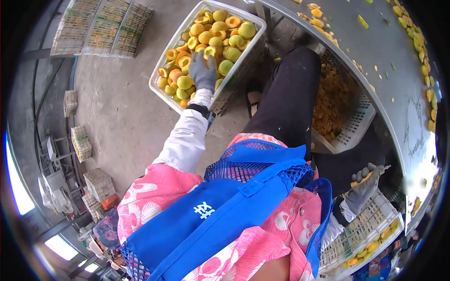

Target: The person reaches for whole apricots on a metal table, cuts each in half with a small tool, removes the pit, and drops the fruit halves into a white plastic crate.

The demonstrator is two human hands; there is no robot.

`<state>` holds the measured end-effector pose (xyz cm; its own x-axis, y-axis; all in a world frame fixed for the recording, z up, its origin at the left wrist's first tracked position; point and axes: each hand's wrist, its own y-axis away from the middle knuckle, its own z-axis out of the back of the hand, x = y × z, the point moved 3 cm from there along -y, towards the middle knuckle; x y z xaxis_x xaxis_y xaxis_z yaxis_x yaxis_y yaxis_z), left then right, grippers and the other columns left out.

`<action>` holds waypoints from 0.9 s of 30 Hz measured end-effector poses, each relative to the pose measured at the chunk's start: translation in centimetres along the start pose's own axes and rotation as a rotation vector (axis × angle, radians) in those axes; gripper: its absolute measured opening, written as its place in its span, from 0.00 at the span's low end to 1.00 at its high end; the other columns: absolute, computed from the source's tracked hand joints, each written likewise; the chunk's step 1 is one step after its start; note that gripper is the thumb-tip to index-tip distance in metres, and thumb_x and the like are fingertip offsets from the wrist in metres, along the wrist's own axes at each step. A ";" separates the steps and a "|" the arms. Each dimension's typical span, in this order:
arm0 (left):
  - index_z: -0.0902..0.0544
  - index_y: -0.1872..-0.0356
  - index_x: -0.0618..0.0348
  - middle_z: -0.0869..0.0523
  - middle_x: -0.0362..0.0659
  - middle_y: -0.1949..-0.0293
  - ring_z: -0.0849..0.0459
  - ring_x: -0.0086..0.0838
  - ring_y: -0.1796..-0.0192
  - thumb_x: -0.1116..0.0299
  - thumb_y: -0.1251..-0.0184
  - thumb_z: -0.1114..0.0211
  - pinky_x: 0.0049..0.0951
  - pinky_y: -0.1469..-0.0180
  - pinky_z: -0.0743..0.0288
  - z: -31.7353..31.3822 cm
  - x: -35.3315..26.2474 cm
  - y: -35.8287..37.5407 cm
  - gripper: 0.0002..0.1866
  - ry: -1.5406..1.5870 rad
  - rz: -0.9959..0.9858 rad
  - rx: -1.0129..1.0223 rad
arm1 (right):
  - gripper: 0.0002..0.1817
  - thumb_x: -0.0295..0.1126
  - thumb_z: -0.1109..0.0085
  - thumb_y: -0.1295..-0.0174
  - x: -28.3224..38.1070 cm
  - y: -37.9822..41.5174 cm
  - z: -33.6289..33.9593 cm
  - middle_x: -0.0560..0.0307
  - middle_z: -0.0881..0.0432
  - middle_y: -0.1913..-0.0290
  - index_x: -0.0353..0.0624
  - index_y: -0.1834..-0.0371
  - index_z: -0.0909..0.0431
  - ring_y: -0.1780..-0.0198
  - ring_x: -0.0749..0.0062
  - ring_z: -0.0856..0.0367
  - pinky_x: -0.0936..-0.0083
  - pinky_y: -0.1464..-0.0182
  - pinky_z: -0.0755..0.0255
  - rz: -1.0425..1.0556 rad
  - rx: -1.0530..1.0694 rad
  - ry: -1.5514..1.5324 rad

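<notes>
My left hand [203, 71], in a grey glove, reaches into a white crate [161, 92] heaped with whole and halved yellow-green fruit [219, 35]. Its fingers are apart and touch the fruit near the crate's middle, with none visibly gripped. A dark band circles that wrist. At the lower right, beside my thigh, my right hand [367, 180] also wears a grey glove. Its fingers are curled round a yellow fruit piece [360, 180], largely covered by the glove.
A metal table [382, 56] with fruit pieces along it curves down the right side. Beneath it stands a crate [358, 124] of brownish-orange pieces. Another crate [363, 222] is at lower right. Stacked crates [101, 28] stand upper left, and smaller ones [99, 184] line the left.
</notes>
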<state>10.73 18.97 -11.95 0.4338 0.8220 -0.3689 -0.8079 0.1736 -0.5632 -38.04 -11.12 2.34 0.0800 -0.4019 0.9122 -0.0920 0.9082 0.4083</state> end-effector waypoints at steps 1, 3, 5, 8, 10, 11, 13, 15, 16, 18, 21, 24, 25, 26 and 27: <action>0.22 0.43 0.60 0.24 0.61 0.40 0.26 0.55 0.39 0.54 0.37 0.38 0.47 0.35 0.35 -1.9 -0.1 1.1 0.25 -0.024 0.013 0.121 | 0.25 0.58 0.53 0.28 0.4 -0.2 -1.7 0.69 0.39 0.79 0.44 0.61 0.30 0.80 0.86 0.41 0.84 0.77 0.40 0.002 -0.009 0.037; 0.33 0.30 0.52 0.36 0.58 0.29 0.37 0.56 0.29 0.48 0.34 0.45 0.51 0.27 0.49 -3.6 -1.0 2.5 0.33 -0.147 0.004 0.358 | 0.24 0.57 0.54 0.28 0.3 0.2 -1.9 0.69 0.39 0.79 0.44 0.61 0.30 0.81 0.86 0.41 0.85 0.77 0.41 0.021 0.020 0.039; 0.40 0.25 0.47 0.42 0.55 0.25 0.43 0.56 0.26 0.43 0.32 0.50 0.53 0.25 0.57 -5.7 -0.2 3.2 0.37 -0.239 -0.023 0.404 | 0.23 0.55 0.54 0.27 0.2 0.3 -3.0 0.69 0.38 0.79 0.44 0.62 0.30 0.82 0.87 0.41 0.86 0.79 0.41 0.008 0.012 0.061; 0.38 0.26 0.45 0.42 0.53 0.25 0.46 0.58 0.25 0.43 0.32 0.50 0.54 0.24 0.61 -4.7 -0.5 2.9 0.36 -0.245 0.007 0.486 | 0.23 0.55 0.53 0.27 -0.3 -0.3 -4.6 0.68 0.37 0.80 0.45 0.63 0.30 0.83 0.86 0.38 0.86 0.80 0.38 -0.030 -0.006 0.096; 0.36 0.27 0.46 0.40 0.54 0.25 0.45 0.56 0.25 0.44 0.32 0.49 0.53 0.24 0.61 -2.7 -2.3 0.3 0.34 -0.197 0.121 0.695 | 0.23 0.55 0.53 0.27 0.0 -0.4 -5.3 0.68 0.37 0.81 0.45 0.64 0.30 0.83 0.85 0.38 0.86 0.80 0.38 -0.027 0.008 0.075; 0.36 0.27 0.46 0.40 0.54 0.25 0.45 0.56 0.25 0.44 0.32 0.49 0.53 0.24 0.61 -2.5 -2.6 -1.2 0.34 -0.194 0.127 0.690 | 0.23 0.55 0.53 0.27 0.2 -0.3 -5.5 0.67 0.37 0.81 0.45 0.64 0.30 0.84 0.85 0.38 0.86 0.81 0.38 -0.039 0.010 0.071; 0.36 0.27 0.46 0.41 0.53 0.25 0.46 0.52 0.23 0.46 0.34 0.45 0.48 0.23 0.58 -3.6 -2.6 -4.4 0.35 -0.112 0.088 0.605 | 0.23 0.56 0.53 0.27 0.8 -0.1 -6.1 0.68 0.37 0.81 0.45 0.64 0.30 0.84 0.85 0.38 0.86 0.81 0.38 -0.032 0.022 0.127; 0.37 0.27 0.48 0.41 0.53 0.25 0.47 0.51 0.23 0.47 0.33 0.46 0.47 0.23 0.59 -6.8 -1.7 -6.3 0.35 -0.127 0.090 0.494 | 0.23 0.56 0.54 0.27 1.0 -0.4 -6.9 0.68 0.38 0.82 0.44 0.64 0.31 0.85 0.86 0.40 0.86 0.82 0.39 -0.039 0.014 0.183; 0.37 0.27 0.49 0.42 0.53 0.25 0.47 0.50 0.23 0.48 0.33 0.47 0.46 0.23 0.59 -8.1 -1.6 -6.7 0.35 -0.153 0.076 0.397 | 0.23 0.56 0.54 0.27 1.1 -0.4 -7.2 0.68 0.38 0.82 0.44 0.64 0.31 0.85 0.86 0.40 0.86 0.82 0.39 -0.029 0.021 0.186; 0.44 0.24 0.55 0.45 0.52 0.23 0.52 0.49 0.21 0.46 0.31 0.49 0.45 0.22 0.65 -10.5 -1.4 -5.9 0.39 -0.336 0.003 0.471 | 0.23 0.55 0.55 0.27 1.3 -0.5 -7.9 0.68 0.39 0.83 0.44 0.64 0.32 0.86 0.85 0.41 0.87 0.83 0.39 -0.016 0.028 0.186; 0.46 0.24 0.56 0.45 0.52 0.23 0.54 0.50 0.21 0.45 0.32 0.49 0.46 0.22 0.65 -10.7 -1.4 -6.0 0.41 -0.334 0.070 0.504 | 0.23 0.54 0.56 0.26 1.0 -0.9 -9.1 0.68 0.39 0.84 0.44 0.64 0.32 0.86 0.85 0.41 0.88 0.83 0.40 -0.013 0.019 0.194; 0.41 0.26 0.56 0.37 0.56 0.28 0.44 0.51 0.25 0.46 0.35 0.43 0.47 0.24 0.55 -9.1 -2.0 -8.0 0.40 -0.262 0.155 0.519 | 0.22 0.54 0.57 0.25 0.5 -1.7 -10.5 0.68 0.38 0.84 0.45 0.64 0.32 0.86 0.85 0.41 0.87 0.84 0.40 -0.011 0.034 0.181; 0.39 0.27 0.56 0.34 0.56 0.31 0.39 0.51 0.28 0.47 0.36 0.41 0.47 0.27 0.51 -8.9 -2.0 -9.4 0.39 -0.141 0.172 0.483 | 0.22 0.54 0.57 0.25 0.2 -1.9 -10.6 0.67 0.38 0.83 0.45 0.65 0.33 0.86 0.85 0.41 0.87 0.84 0.40 0.009 0.091 0.197; 0.37 0.28 0.55 0.31 0.55 0.33 0.34 0.51 0.32 0.49 0.37 0.39 0.46 0.29 0.46 -9.1 -1.8 -10.4 0.39 -0.021 0.200 0.451 | 0.22 0.54 0.57 0.25 0.2 -2.0 -10.8 0.67 0.38 0.83 0.45 0.65 0.33 0.86 0.85 0.40 0.87 0.84 0.40 0.028 0.152 0.224; 0.36 0.29 0.55 0.29 0.54 0.35 0.31 0.50 0.35 0.49 0.38 0.38 0.46 0.32 0.43 -9.9 -1.7 -11.2 0.38 0.009 0.200 0.438 | 0.22 0.54 0.57 0.25 0.2 -2.1 -11.0 0.67 0.38 0.83 0.45 0.65 0.33 0.86 0.85 0.40 0.87 0.84 0.40 0.026 0.154 0.241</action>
<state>23.05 10.29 -12.34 0.2543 0.8581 -0.4461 -0.9671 0.2260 -0.1165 -26.92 -11.86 1.24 0.3074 -0.3229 0.8951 -0.2453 0.8820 0.4024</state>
